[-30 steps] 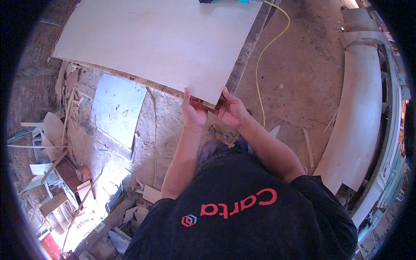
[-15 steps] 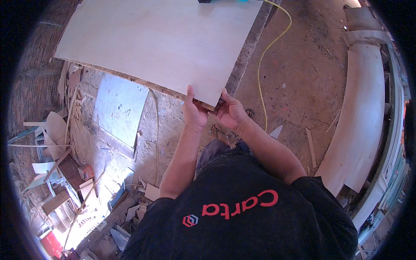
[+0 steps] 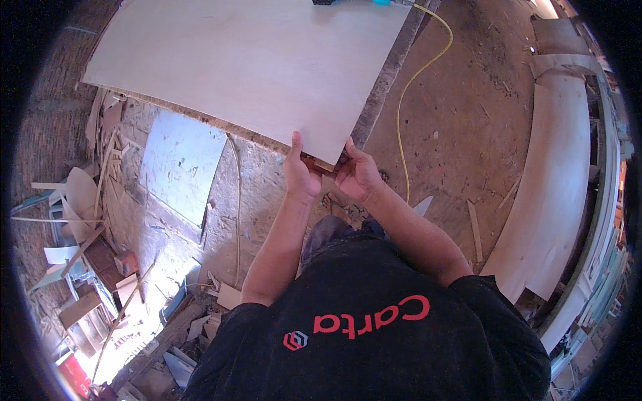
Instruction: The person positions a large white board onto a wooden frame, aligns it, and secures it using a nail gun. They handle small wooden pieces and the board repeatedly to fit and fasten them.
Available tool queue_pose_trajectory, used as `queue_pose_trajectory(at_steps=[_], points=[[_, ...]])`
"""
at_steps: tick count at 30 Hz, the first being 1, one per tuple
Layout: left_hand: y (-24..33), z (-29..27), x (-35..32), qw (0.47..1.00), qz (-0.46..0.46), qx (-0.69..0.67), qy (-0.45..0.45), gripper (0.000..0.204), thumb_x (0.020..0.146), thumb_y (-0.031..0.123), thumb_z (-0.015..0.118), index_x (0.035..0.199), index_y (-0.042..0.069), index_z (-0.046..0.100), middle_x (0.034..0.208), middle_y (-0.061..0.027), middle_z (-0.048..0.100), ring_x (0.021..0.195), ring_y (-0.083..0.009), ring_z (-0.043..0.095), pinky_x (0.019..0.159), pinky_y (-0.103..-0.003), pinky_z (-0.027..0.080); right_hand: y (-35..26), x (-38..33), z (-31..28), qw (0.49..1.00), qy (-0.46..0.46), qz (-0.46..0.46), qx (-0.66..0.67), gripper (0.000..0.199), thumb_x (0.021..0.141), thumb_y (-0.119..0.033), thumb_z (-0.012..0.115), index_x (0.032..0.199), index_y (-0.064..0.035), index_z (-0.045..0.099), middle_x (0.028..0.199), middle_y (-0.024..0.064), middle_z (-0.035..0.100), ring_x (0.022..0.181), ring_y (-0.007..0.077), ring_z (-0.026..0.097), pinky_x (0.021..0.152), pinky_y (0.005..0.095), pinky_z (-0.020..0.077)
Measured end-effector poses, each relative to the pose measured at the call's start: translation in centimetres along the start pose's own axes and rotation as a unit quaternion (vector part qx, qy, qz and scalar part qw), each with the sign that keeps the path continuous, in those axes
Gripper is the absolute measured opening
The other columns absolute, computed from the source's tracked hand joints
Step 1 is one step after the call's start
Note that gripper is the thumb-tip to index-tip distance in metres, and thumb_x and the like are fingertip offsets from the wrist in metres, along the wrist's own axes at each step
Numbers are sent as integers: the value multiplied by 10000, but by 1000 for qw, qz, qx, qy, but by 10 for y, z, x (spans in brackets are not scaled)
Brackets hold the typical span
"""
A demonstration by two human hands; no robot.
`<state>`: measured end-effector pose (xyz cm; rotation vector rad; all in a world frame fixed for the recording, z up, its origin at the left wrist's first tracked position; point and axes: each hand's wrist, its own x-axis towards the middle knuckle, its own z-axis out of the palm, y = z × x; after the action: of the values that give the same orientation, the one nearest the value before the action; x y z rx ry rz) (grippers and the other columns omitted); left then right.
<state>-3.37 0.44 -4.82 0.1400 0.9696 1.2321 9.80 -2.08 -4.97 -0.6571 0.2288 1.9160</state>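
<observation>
A large pale plywood sheet lies over a dark, rough-edged table, with one corner pointing toward me. My left hand is closed on the sheet's near edge just left of that corner, thumb upright against it and fingers partly hidden beneath. On the corner's other side, my right hand grips the right edge, its thumb along the side and its fingertips tucked under. A brown wooden edge shows between the two hands below the sheet.
A yellow hose curves along the floor right of the table. Curved thin sheets lean along the right side. Wood offcuts pile up at left, near a pale board on the floor. A dark object rests at the sheet's far edge.
The view has shifted slightly, and the sheet's corner sits a little further right in it. Both hands keep the same hold at the corner.
</observation>
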Motion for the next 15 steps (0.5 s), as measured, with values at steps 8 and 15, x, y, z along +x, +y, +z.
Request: queue_pose_trajectory(at_steps=[8, 15], points=[[-1, 0, -1, 1000, 15, -7, -12, 549, 975, 446, 592, 1265, -19, 555, 1177, -111, 646, 1064, -228, 635, 879, -386, 521, 0, 2, -4, 1000, -25, -1, -6, 502, 1011, -399, 493, 1338, -20, 510, 1313, 189, 589, 1247, 357, 548, 1087, 554, 406], [1, 4, -4, 1000, 4, 0, -2, 528, 993, 438, 558, 1286, -1, 537, 1187, -98, 641, 1082, -230, 626, 915, -396, 506, 1, 3, -5, 1000, -12, -1, 2, 493, 1011, -397, 492, 1338, -29, 512, 1304, 176, 596, 1231, 353, 558, 1078, 551, 415]])
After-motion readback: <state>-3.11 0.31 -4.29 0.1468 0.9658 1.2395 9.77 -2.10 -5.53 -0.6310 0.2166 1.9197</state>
